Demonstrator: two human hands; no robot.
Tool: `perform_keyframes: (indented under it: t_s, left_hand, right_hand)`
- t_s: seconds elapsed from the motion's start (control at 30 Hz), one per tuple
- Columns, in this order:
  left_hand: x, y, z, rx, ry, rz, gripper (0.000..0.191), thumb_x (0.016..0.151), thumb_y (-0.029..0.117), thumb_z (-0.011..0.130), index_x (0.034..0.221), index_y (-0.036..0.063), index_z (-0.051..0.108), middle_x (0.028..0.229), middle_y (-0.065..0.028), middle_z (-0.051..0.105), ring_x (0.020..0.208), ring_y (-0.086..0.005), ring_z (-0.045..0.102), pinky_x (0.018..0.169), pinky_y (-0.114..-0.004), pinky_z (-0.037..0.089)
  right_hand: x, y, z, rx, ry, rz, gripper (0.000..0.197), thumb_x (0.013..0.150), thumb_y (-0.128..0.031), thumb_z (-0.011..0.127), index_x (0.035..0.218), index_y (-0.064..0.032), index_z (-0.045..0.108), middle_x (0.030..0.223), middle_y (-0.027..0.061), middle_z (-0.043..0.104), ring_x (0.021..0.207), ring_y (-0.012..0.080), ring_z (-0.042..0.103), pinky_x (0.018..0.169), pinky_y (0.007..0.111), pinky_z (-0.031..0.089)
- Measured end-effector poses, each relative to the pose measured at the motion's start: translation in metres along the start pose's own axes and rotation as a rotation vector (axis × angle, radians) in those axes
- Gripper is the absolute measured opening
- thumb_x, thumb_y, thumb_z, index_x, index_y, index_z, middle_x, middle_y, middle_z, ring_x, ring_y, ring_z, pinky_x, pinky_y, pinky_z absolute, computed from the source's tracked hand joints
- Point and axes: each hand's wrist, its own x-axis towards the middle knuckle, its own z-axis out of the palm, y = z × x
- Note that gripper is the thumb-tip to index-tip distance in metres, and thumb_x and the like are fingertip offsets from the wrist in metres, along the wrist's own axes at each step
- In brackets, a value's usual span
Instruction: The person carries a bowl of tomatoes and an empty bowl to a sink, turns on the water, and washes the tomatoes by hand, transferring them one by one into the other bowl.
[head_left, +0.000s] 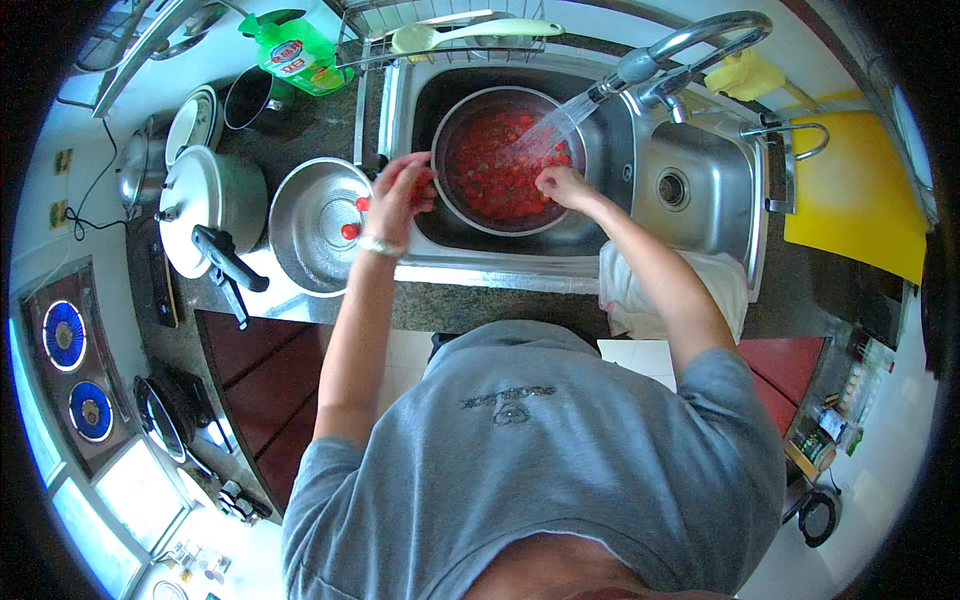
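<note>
My left hand (403, 191) is between a metal colander (311, 232) and a round basin (510, 233), at the basin's left rim. Its fingers are curled, and whether something red sits in them is unclear. Inside the basin, many small round red fruits (487, 161) lie in water. My right hand (566, 186) reaches over the basin's right side, fingertips bent down at the fruits; whether it grips one is hidden. A water spray (555, 126) falls from the chrome faucet (637, 66) into the basin. Two red fruits, one (349, 231) lower than the other (363, 203), rest in the colander.
The basin stands in the left bowl of a steel sink (701, 225). A white cloth (637, 292) hangs over the front edge. Left are a pressure cooker (225, 195) and a green detergent bottle (296, 56). A wire rack (360, 37) holds a pale green spoon (487, 30).
</note>
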Motion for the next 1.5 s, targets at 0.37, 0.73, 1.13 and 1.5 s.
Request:
perform_keyframes:
  t_s: [0.37,0.73,1.13,1.5]
  left_hand:
    - [-0.016,-0.032,-0.138,1.146,0.366,0.365,0.021,0.072,0.005,0.062,0.092,0.0101,0.064,0.085,-0.0103,0.057,0.080,-0.0262,0.056,0.076,-0.037,0.046]
    - [-0.023,-0.031,-0.121,1.510,0.515,0.429,0.046,0.074,0.019,0.067,0.118,0.0142,0.053,0.124,-0.0156,0.046,0.116,-0.0344,0.041,0.097,-0.048,0.034]
    - [0.026,-0.030,0.100,0.668,-0.171,0.826,0.037,0.079,0.006,0.063,0.115,0.0054,0.056,0.106,-0.0159,0.056,0.092,-0.0274,0.059,0.073,-0.033,0.052]
    - [0.064,-0.032,0.119,-0.158,-0.356,0.024,0.021,0.092,0.022,0.054,0.100,0.0062,0.064,0.088,-0.0012,0.063,0.075,-0.0107,0.058,0.068,-0.025,0.049]
  right_hand:
    - [0.017,-0.021,0.099,-0.503,-0.301,0.041,0.047,0.078,-0.029,0.064,0.120,-0.0136,0.052,0.128,0.0229,0.035,0.107,0.0408,0.051,0.088,0.049,0.044]
    - [0.019,-0.002,0.064,0.531,-0.307,0.497,0.035,0.077,-0.024,0.071,0.107,-0.0128,0.057,0.087,0.0042,0.062,0.077,0.0157,0.057,0.066,0.034,0.048]
    - [-0.041,-0.104,-0.048,1.628,-0.105,0.328,0.017,0.084,-0.022,0.063,0.097,-0.0126,0.057,0.077,0.0001,0.058,0.063,0.0101,0.052,0.042,0.019,0.034]
    - [-0.058,-0.104,-0.080,1.552,-0.128,0.264,0.018,0.090,-0.026,0.056,0.097,-0.0095,0.058,0.076,0.0006,0.056,0.064,0.0112,0.051,0.044,0.019,0.038]
